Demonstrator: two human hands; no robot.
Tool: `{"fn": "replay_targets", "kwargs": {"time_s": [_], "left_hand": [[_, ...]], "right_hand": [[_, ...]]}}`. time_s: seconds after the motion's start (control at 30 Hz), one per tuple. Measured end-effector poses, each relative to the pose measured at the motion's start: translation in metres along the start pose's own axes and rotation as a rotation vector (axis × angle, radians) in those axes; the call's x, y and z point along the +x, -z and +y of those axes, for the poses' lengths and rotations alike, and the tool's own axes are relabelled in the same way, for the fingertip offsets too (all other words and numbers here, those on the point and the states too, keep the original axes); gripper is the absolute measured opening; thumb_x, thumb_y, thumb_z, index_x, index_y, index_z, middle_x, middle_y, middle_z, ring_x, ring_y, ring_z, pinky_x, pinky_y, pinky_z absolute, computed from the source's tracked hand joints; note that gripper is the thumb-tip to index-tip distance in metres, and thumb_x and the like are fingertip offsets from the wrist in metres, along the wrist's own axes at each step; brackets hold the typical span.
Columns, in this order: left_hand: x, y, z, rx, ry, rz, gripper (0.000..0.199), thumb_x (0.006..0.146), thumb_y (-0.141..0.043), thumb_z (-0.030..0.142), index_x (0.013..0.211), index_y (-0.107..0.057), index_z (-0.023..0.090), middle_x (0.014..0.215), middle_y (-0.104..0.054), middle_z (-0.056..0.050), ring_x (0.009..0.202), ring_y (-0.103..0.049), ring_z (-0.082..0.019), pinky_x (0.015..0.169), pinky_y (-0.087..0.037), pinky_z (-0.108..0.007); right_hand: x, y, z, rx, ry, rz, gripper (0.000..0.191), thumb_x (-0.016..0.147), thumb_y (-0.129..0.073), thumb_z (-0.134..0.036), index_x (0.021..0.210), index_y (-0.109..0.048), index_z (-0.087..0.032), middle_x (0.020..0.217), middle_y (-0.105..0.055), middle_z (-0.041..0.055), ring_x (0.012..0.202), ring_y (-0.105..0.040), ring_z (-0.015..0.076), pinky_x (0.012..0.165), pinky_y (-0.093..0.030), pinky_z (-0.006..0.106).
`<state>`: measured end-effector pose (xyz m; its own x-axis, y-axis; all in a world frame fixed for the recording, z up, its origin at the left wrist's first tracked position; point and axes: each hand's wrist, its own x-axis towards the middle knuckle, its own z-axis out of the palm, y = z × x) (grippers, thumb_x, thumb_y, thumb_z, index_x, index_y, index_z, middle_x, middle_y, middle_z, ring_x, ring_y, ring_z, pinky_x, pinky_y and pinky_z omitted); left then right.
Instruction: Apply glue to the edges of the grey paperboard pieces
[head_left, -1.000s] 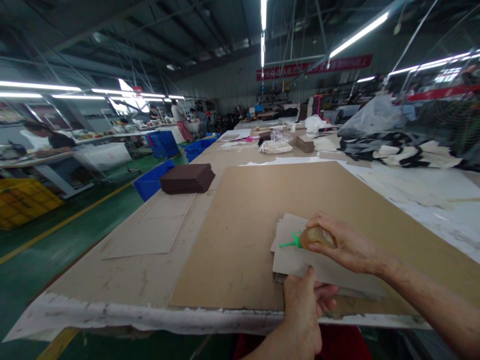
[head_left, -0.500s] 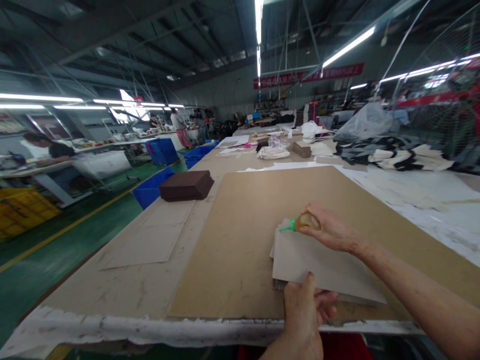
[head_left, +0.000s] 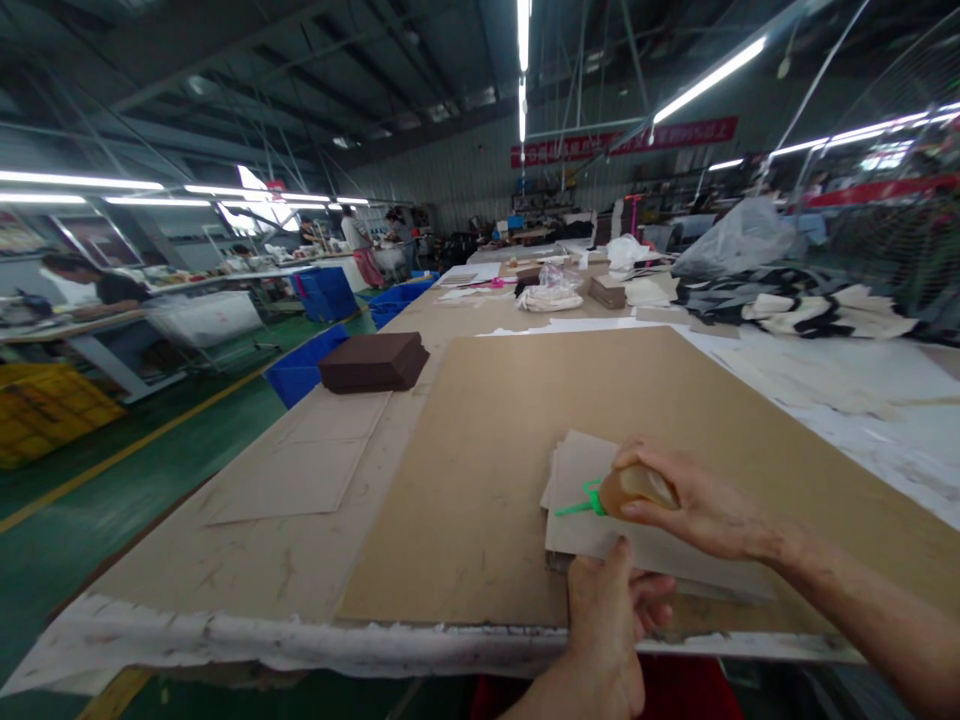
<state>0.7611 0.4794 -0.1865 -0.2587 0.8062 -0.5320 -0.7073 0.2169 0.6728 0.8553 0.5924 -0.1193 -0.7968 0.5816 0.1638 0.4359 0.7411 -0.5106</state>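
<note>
My right hand (head_left: 682,500) is wrapped round a glue bottle (head_left: 634,492), a soft squeeze bottle with amber contents. Its thin green nozzle points left, its tip close over the left edge of the top sheet. Below it lies a slightly fanned stack of grey-beige card sheets (head_left: 589,455), at the near right of a large tan board (head_left: 480,450). At the stack's near edge, my left hand (head_left: 611,610) grips it, thumb on top and fingers curled along the side. Whether fluid is leaving the nozzle is too small to see.
A dark brown stack of pieces (head_left: 371,362) stands on the left, beyond flat card sheets (head_left: 300,480). Blue bins (head_left: 307,365) stand beside the table. Black and white fabric scraps (head_left: 825,305) and a clear plastic bag (head_left: 739,240) lie at right. Other people work far left.
My right hand has brought the bottle nearer to me and slightly right; the nozzle has moved from the sheet's far left corner down along its left edge. My left hand stays nearly still.
</note>
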Motion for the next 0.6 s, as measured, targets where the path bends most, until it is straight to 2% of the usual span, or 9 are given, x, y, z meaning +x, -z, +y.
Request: {"fn": "replay_targets", "kwargs": {"time_s": [0.2, 0.4, 0.53, 0.6], "left_hand": [[0.0, 0.0, -0.001, 0.003, -0.023, -0.017, 0.026, 0.083, -0.062, 0.033, 0.095, -0.06, 0.01, 0.078, -0.066, -0.009, 0.067, -0.067, -0.017, 0.048, -0.045, -0.018], [0.0, -0.002, 0.0, -0.008, -0.019, 0.004, 0.021, 0.09, -0.051, 0.029, 0.09, -0.06, 0.01, 0.075, -0.065, -0.008, 0.065, -0.066, -0.016, 0.049, -0.045, -0.018], [0.002, -0.003, 0.002, 0.018, 0.062, 0.043, 0.021, 0.091, -0.051, 0.029, 0.099, -0.058, 0.01, 0.074, -0.064, -0.006, 0.065, -0.066, -0.017, 0.046, -0.044, -0.02], [0.001, -0.002, 0.002, 0.021, 0.05, 0.028, 0.022, 0.091, -0.05, 0.029, 0.098, -0.058, 0.01, 0.075, -0.065, -0.008, 0.065, -0.067, -0.017, 0.046, -0.044, -0.019]], "right_hand": [[-0.017, -0.001, -0.008, 0.094, 0.037, -0.004, 0.032, 0.084, -0.058, -0.048, 0.106, -0.05, -0.026, 0.104, -0.054, 0.0008, 0.094, -0.051, 0.0166, 0.082, -0.041, 0.031], [-0.008, -0.003, 0.0, 0.1, -0.016, 0.044, 0.029, 0.083, -0.06, -0.042, 0.104, -0.05, -0.025, 0.105, -0.054, 0.0001, 0.092, -0.052, 0.0163, 0.082, -0.041, 0.032], [-0.01, -0.002, 0.001, 0.162, -0.003, -0.019, 0.03, 0.081, -0.062, -0.043, 0.102, -0.051, -0.025, 0.097, -0.056, -0.0013, 0.087, -0.053, 0.0154, 0.078, -0.042, 0.029], [-0.009, 0.001, 0.003, 0.187, -0.015, -0.023, 0.031, 0.08, -0.062, -0.044, 0.102, -0.052, -0.024, 0.095, -0.057, -0.0013, 0.085, -0.054, 0.0154, 0.075, -0.042, 0.029]]}}
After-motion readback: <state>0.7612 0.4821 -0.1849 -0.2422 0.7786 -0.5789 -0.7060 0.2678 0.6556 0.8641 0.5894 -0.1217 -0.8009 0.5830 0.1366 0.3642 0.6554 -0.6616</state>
